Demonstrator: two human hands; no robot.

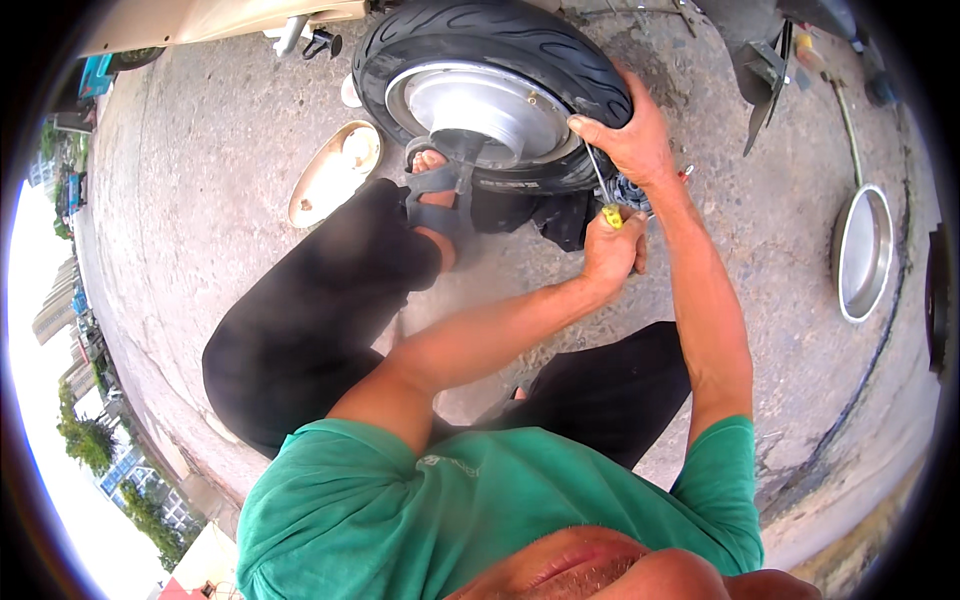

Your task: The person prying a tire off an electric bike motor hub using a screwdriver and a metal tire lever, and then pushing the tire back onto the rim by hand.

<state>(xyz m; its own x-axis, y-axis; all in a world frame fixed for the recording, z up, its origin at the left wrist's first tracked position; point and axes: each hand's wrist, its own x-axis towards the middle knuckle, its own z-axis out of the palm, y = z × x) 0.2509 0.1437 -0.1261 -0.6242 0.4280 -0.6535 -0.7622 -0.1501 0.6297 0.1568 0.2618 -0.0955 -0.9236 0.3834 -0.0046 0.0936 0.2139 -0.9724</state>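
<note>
A black tyre [590, 75] on a silver hub wheel [470, 105] lies tilted on the ground before me. My left hand [612, 250] is closed around the yellow handle of a screwdriver [613, 215]. The thin metal shaft runs up to the edge of the tyre, where its tip is hidden near my right thumb. With the thumb on the sidewall and the fingers over the tread, my right hand [637, 135] grips the tyre's right side. Below the wheel, dark cables [628, 192] lie bunched beside the left hand. My sandalled foot [437, 195] rests against the wheel's near side.
An oval cream tray [312, 200] sits left of the wheel. A round metal pan [866, 262] stands at the far right, near a long rod [850, 135]. Dark metal parts [762, 80] are at the upper right. A beige vehicle panel [200, 22] edges the upper left.
</note>
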